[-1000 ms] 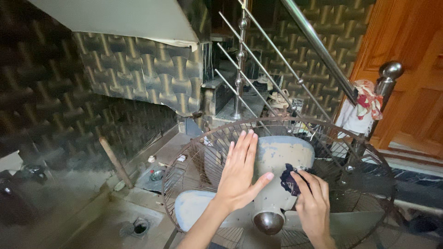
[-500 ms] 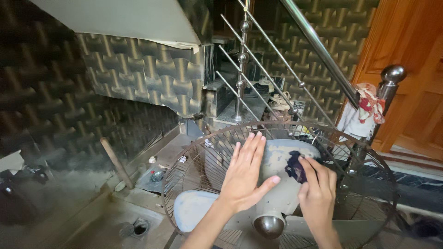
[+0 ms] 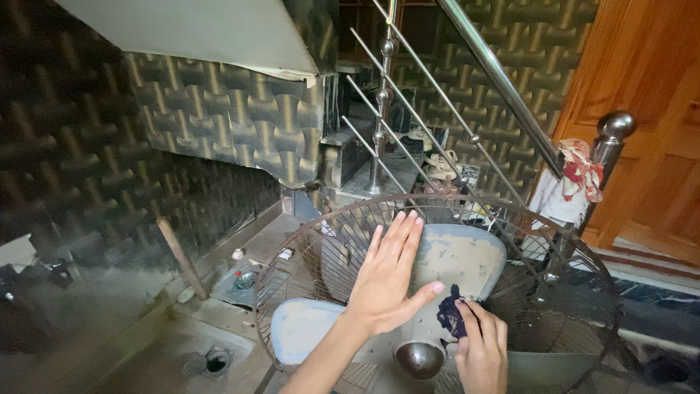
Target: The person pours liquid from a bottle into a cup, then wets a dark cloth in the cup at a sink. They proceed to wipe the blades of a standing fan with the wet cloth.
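Fingers of the left hand (image 3: pixel 388 281) lie flat, pressed together on the fan blade (image 3: pixel 456 266); the right hand (image 3: pixel 481 349) pinches a dark cloth (image 3: pixel 450 317) against it, above the hub (image 3: pixel 419 359).

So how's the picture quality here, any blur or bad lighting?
Head view: dim, with the patterned wall at left murky and soft; daylight brightens the wooden door; the left hand, right hand and fan blade are fairly sharp; the railing shows glare.
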